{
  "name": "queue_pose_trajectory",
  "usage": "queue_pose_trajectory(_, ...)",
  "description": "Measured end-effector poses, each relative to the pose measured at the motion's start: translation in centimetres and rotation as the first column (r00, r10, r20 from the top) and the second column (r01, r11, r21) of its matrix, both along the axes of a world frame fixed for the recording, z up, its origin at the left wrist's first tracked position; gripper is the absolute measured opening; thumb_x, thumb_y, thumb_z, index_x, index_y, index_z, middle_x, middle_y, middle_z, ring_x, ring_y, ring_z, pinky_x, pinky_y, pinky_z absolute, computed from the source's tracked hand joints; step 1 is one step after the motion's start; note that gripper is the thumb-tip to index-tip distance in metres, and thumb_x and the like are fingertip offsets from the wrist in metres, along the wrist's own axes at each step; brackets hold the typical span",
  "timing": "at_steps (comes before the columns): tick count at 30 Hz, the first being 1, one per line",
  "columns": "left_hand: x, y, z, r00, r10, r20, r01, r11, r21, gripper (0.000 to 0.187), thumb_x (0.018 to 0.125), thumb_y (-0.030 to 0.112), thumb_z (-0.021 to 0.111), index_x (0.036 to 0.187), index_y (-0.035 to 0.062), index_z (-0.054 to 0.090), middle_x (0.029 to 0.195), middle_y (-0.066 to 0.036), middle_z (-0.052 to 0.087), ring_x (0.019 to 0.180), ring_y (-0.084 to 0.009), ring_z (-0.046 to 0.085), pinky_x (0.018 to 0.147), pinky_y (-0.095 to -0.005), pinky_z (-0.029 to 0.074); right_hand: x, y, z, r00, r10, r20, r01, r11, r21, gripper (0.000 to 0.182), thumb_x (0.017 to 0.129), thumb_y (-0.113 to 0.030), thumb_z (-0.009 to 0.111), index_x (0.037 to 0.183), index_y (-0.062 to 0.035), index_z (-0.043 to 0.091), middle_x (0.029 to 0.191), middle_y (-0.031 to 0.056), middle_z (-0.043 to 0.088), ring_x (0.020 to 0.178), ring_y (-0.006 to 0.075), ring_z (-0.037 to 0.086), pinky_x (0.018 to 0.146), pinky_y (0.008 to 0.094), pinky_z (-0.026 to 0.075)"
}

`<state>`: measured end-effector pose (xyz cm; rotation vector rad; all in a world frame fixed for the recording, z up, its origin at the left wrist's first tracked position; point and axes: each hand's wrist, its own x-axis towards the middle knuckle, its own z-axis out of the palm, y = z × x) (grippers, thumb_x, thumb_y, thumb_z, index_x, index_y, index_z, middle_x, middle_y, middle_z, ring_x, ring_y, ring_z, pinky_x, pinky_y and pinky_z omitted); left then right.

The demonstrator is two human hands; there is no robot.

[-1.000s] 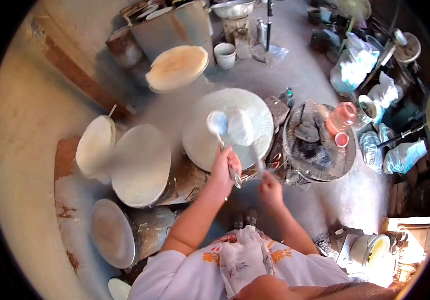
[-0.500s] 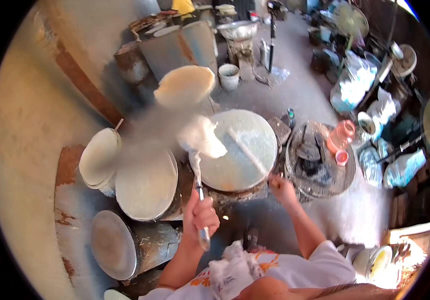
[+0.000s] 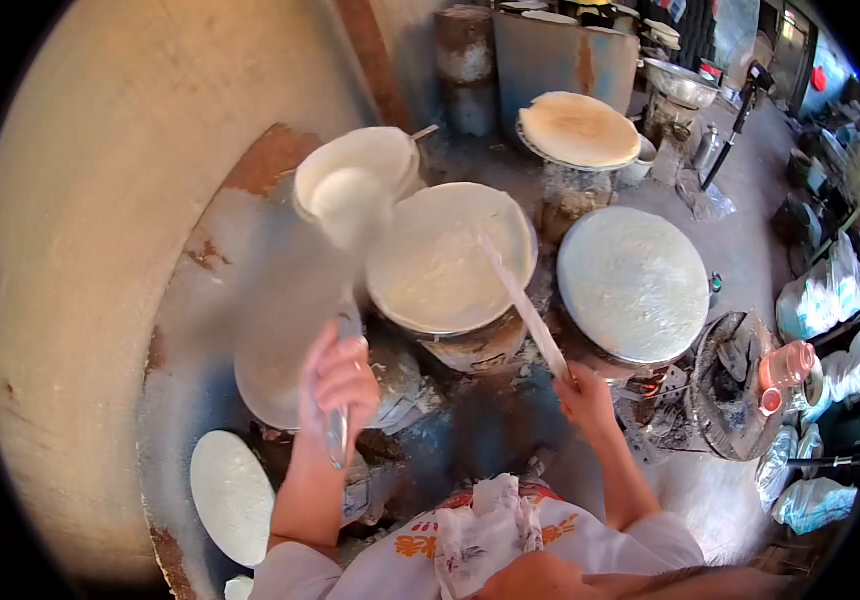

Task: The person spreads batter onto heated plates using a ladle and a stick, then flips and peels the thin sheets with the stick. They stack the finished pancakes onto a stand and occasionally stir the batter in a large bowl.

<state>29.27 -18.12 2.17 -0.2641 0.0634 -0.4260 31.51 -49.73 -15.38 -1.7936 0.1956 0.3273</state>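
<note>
My left hand [image 3: 340, 385] is wrapped round the handle of a ladle [image 3: 345, 330], whose head is coated with pale batter and blurred by motion near the batter bucket [image 3: 390, 150]. In my right hand [image 3: 584, 395] is a long flat stick [image 3: 520, 295], its tip over the middle round griddle [image 3: 450, 255], which carries a pale layer. To the right, another round griddle [image 3: 635, 285] bears a whitish sheet. A browned round flatbread [image 3: 580, 130] lies on a griddle farther back. Steam or smoke blurs the area left of the ladle.
A dark round griddle [image 3: 280, 375] sits behind my left forearm, and a pale disc [image 3: 233, 498] stands lower left. At right are a sooty stove top [image 3: 735, 400] and a pink jug [image 3: 788, 365]. Beyond are a metal basin [image 3: 682, 85] and a tripod [image 3: 735, 135].
The view has turned left, so the griddles appear farther right. The ladle has moved from beside the right griddle toward the bucket. My right hand's stick is now over the middle griddle.
</note>
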Motion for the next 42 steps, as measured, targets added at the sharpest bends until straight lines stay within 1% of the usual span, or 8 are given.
queue_pose_trajectory(1, -0.8, 2.6, 1.1, 0.999, 0.046, -0.006, -0.046, 0.999, 0.029, 0.038, 0.098, 0.027, 0.042, 0.064, 0.0101, 0.039, 0.053, 0.002, 0.04, 0.037, -0.0068, 0.04, 0.034, -0.0208, 0.038, 1.2, 2.7, 0.8, 0.998, 0.024, 0.052, -0.022, 0.999, -0.032, 0.013, 0.084, -0.011, 0.063, 0.093, -0.0033, 0.06, 0.061, 0.0027, 0.054, 0.048, 0.0088, 0.051, 0.042, 0.0256, 0.04)
queue_pose_trajectory(6, -0.8, 11.7, 0.9, 0.974, 0.226, -0.022, -0.222, 0.968, 0.114, 0.039, 0.099, 0.029, 0.04, 0.064, 0.0103, 0.038, 0.053, 0.002, 0.036, 0.039, -0.008, 0.039, 0.036, -0.0236, 0.038, 10.0, 8.7, -3.3, 0.899, 0.147, 0.413, -0.012, 0.95, -0.311, 0.038, 0.083, -0.017, 0.06, 0.119, -0.0078, 0.059, 0.078, 0.0167, 0.064, 0.066, 0.0279, 0.062, 0.061, 0.0376, 0.048)
queue_pose_trajectory(13, -0.2, 17.5, -2.3, 0.98, 0.189, -0.063, -0.191, 0.981, -0.021, 0.029, 0.094, 0.019, 0.047, 0.067, 0.0087, 0.042, 0.058, 0.001, 0.041, 0.043, -0.0097, 0.042, 0.037, -0.0223, 0.037, 20.7, 15.1, -4.2, 0.834, 0.404, 0.376, -0.008, 0.691, -0.723, 0.034, 0.086, -0.02, 0.053, 0.119, -0.0153, 0.06, 0.088, 0.0166, 0.065, 0.079, 0.0348, 0.062, 0.068, 0.0447, 0.049)
queue_pose_trajectory(20, -0.2, 19.5, -5.5, 0.969, 0.189, -0.159, -0.196, 0.98, -0.032, 0.037, 0.097, 0.027, 0.044, 0.065, 0.0085, 0.039, 0.057, 0.001, 0.038, 0.041, -0.0095, 0.042, 0.038, -0.0229, 0.037, 17.0, 12.3, -2.2, 0.877, 0.432, 0.212, -0.063, 0.539, -0.84, 0.035, 0.088, -0.022, 0.052, 0.123, -0.015, 0.056, 0.086, 0.0172, 0.065, 0.079, 0.0376, 0.061, 0.069, 0.0485, 0.048)
queue_pose_trajectory(27, 0.3, 19.6, -9.7, 0.98, 0.148, -0.132, -0.158, 0.985, -0.069, 0.037, 0.097, 0.029, 0.046, 0.066, 0.0101, 0.041, 0.055, 0.003, 0.038, 0.041, -0.0085, 0.042, 0.038, -0.0225, 0.037, 12.1, 16.6, -4.2, 0.824, 0.393, 0.408, -0.231, 0.89, -0.392, 0.039, 0.087, -0.015, 0.057, 0.125, -0.0042, 0.052, 0.078, 0.0193, 0.063, 0.075, 0.0311, 0.064, 0.065, 0.0434, 0.049)
queue_pose_trajectory(33, 2.6, 21.8, -14.3, 0.972, 0.16, -0.17, -0.125, 0.972, 0.2, 0.029, 0.096, 0.025, 0.05, 0.071, 0.0125, 0.046, 0.057, 0.005, 0.038, 0.042, -0.0057, 0.04, 0.039, -0.0207, 0.037, 5.4, 31.5, -3.8, 0.953, 0.301, 0.034, -0.299, 0.921, 0.25, 0.052, 0.084, -0.005, 0.062, 0.132, 0.0002, 0.043, 0.071, 0.0059, 0.056, 0.048, 0.0148, 0.057, 0.046, 0.0288, 0.049)
queue_pose_trajectory(37, 2.4, 22.2, -16.1, 0.938, 0.268, -0.219, -0.206, 0.941, 0.268, 0.015, 0.096, 0.021, 0.052, 0.081, 0.0196, 0.051, 0.06, 0.006, 0.037, 0.045, -0.0047, 0.04, 0.039, -0.0186, 0.036, 3.8, 34.0, -4.8, 0.976, 0.207, 0.062, -0.216, 0.923, 0.32, 0.05, 0.08, 0.003, 0.062, 0.128, 0.0002, 0.048, 0.085, 0.0107, 0.058, 0.062, 0.0175, 0.063, 0.046, 0.0299, 0.051)
queue_pose_trajectory(42, 2.8, 24.1, -16.3, 0.916, 0.342, -0.21, -0.232, 0.879, 0.417, 0.023, 0.096, 0.023, 0.052, 0.075, 0.016, 0.044, 0.059, 0.005, 0.037, 0.045, -0.0056, 0.038, 0.04, -0.02, 0.036, 2.1, 34.1, -4.1, 0.837, 0.337, 0.431, -0.285, 0.941, -0.181, 0.04, 0.069, 0.009, 0.058, 0.108, 0.0003, 0.062, 0.089, 0.0165, 0.058, 0.091, 0.0335, 0.055, 0.077, 0.0373, 0.045)
